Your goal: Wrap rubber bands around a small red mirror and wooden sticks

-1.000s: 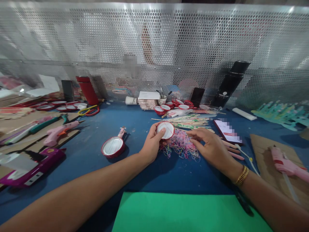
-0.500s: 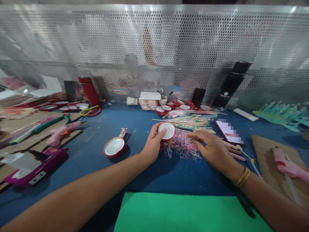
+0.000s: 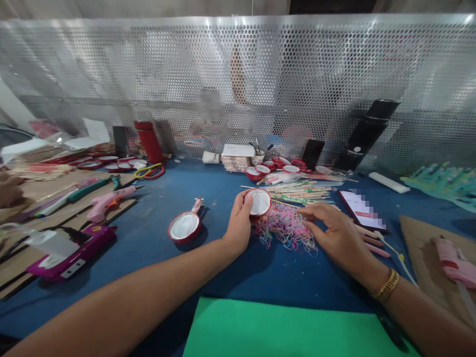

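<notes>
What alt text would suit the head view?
A left hand holds a red-rimmed white disc by a tangle of thin colourful strands, with the right hand at the tangle's right edge. On the blue table, a green sheet lies nearest and a second red-rimmed disc sits to the left.

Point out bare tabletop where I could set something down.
Bare blue table lies between the colourful loops and the green sheet, and between the left-side pink glue gun and the lying red-rimmed disc. It is crowded around the right hand: loops, sticks, phone.
</notes>
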`<state>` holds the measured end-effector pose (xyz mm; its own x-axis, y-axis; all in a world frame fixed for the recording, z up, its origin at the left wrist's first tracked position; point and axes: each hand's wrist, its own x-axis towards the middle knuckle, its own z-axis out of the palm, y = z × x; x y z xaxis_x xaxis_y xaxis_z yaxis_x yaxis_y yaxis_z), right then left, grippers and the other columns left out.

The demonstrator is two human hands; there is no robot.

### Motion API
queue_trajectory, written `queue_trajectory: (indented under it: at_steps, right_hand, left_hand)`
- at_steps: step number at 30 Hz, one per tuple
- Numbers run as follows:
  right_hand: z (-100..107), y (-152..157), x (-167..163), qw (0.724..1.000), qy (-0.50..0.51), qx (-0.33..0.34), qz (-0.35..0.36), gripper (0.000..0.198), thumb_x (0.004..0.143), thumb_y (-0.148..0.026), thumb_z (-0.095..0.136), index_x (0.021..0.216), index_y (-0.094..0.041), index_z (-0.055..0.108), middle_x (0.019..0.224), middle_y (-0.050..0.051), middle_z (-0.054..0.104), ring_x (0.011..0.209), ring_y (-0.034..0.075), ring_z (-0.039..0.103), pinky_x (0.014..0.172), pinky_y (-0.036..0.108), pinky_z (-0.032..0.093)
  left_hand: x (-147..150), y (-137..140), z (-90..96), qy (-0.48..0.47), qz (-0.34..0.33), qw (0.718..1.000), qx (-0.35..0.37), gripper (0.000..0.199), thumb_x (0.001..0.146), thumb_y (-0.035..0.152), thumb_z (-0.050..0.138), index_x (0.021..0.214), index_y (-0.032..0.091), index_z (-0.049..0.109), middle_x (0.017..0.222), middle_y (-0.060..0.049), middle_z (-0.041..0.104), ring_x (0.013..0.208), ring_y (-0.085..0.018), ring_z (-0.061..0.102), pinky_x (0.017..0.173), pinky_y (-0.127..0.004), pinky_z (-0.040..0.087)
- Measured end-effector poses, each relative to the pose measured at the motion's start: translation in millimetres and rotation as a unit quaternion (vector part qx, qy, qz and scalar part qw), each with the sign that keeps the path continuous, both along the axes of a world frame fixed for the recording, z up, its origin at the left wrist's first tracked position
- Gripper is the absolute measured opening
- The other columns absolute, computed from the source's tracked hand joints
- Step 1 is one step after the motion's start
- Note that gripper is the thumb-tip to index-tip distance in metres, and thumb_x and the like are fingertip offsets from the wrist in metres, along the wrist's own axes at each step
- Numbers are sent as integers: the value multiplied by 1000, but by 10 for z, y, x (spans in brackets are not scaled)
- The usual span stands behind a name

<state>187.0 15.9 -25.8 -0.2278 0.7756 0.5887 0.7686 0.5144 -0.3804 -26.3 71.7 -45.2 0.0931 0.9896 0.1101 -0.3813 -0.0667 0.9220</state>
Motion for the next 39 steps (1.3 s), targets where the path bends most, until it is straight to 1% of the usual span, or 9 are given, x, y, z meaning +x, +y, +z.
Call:
queue_trajectory:
  at_steps: [5,10,15,19,26,30,34,36,39]
  right_hand:
    - [11,-7,-12,999,-11,-37,-7,18,87,-25,57,102,-23,67,87,3,68,82,19,63,78,35,50]
    - [-11,2,-4,999,-23,-45,-7,17,87,-26,59,101,-24,68,90,3,69,86,20,63,80,35,49]
    - [-32,3,-17,998,-34,-44,-7,15,88,-27,59,99,-24,69,92,3,70,87,19,64,82,35,49]
    - [-36,-20,-50,998,-41,-34,15,14,89,-25,57,98,-23,68,94,4,71,90,19,64,86,37,49]
    - [-2,-56,-75,996,-82,-27,40,17,90,-26,55,101,-22,68,100,7,70,97,22,62,90,42,49]
    - [-17,-68,-47,992,-122,-23,-2,24,90,-29,55,109,-20,66,107,10,67,103,25,61,94,46,47]
    - [-77,-91,-34,983,-173,-53,-31,40,88,-38,58,123,-18,60,112,13,65,107,29,58,94,50,47]
    - [-111,-95,-40,982,-178,-68,-18,42,88,-38,59,125,-18,59,114,13,64,107,29,58,93,49,47]
    - [-142,-88,-61,984,-159,-81,23,32,90,-29,56,120,-19,61,112,11,65,106,25,59,95,46,47]
  left_hand:
    - [2,2,-2,-7,7,1000,2,39,84,50,55,111,21,52,94,-4,62,64,-12,56,48,-22,46]
    - [0,-11,28,-1,29,999,17,42,84,51,56,112,21,52,102,-6,61,67,-12,55,51,-22,48]
    - [-11,-14,61,-9,21,1000,21,45,85,56,51,114,21,50,95,-5,61,62,-11,56,48,-21,43]
    - [-38,20,80,-22,11,999,25,48,85,57,51,116,21,47,95,-5,62,60,-11,58,49,-22,43]
    - [-71,80,54,-11,20,999,27,50,85,59,50,117,20,47,92,-5,63,59,-11,59,51,-23,43]
    - [-54,78,14,-10,15,1000,18,50,84,59,52,117,21,47,98,-5,62,61,-11,59,52,-23,45]
    - [-33,62,1,-22,-1,1000,17,49,82,59,55,113,22,50,100,-4,60,68,-12,59,53,-23,47]
    - [-25,54,8,-29,-12,999,18,47,82,57,56,113,22,51,100,-4,60,69,-12,59,53,-23,47]
    - [-12,27,33,-34,-32,999,9,46,83,56,56,112,21,50,96,-4,61,65,-12,58,52,-23,46]
